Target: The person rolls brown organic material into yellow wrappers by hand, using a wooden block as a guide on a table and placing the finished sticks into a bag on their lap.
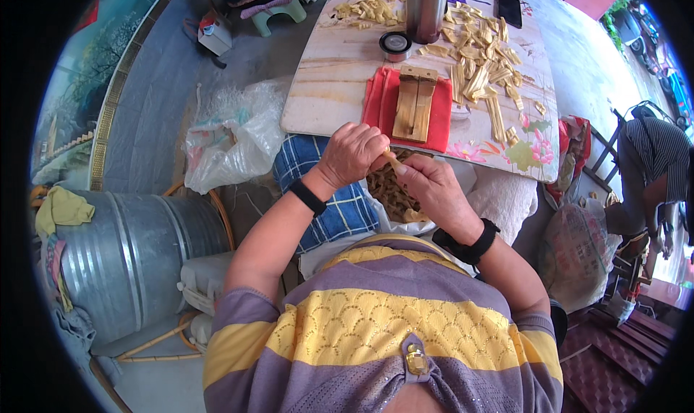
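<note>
My left hand (353, 153) and my right hand (437, 187) meet just off the table's near edge, both with fingers closed. A small pale yellow strip (391, 156) runs between their fingertips; its ends are hidden in the grips. Below them, on my lap, lies a white bag (463, 178) of brown, curled dried pieces (390, 195). Directly ahead, a wooden block (414, 106) with a narrow lengthwise groove rests on a folded red cloth (439, 127). Flat yellow strips (481, 62) are strewn over the table to the right of the block.
On the table (318, 88) stand a steel tumbler (426, 12), its dark lid (395, 46) and a phone (508, 10). Another yellow pile (369, 10) lies far left. A metal drum (137, 261) and clear plastic bag (238, 135) are left; another person (654, 149) bends at right.
</note>
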`<state>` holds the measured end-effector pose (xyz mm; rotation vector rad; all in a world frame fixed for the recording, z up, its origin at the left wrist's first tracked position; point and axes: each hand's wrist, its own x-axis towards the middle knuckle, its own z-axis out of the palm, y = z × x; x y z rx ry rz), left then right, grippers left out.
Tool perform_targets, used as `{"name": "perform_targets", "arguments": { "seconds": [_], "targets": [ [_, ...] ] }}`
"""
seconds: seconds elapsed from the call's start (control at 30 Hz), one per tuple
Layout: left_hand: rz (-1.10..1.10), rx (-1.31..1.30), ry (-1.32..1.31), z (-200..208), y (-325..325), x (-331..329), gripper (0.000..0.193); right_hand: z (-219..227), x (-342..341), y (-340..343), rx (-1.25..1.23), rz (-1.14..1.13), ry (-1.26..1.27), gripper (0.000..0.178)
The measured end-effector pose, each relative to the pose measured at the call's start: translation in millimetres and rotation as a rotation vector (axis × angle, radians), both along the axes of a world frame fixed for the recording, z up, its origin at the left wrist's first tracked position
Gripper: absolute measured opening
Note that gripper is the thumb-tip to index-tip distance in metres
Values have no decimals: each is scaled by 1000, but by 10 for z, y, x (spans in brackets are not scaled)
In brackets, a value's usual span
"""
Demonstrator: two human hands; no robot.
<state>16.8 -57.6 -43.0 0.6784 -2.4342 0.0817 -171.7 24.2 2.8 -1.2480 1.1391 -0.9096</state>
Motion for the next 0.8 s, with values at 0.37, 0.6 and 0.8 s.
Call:
{"name": "perform_targets", "arguments": {
  "seconds": [0.37, 0.6, 0.8],
  "targets": [
    [56, 145, 57, 47, -63, -166, 18, 71, -17, -48, -115, -62, 26, 21],
    [-12, 954, 472, 45, -153, -291, 20, -131, -303, -463, -57, -225, 64, 26],
    [-20, 1327, 585, 127, -244, -310, 23, -302, -400, -657, 24, -234, 101, 30]
  ]
}}
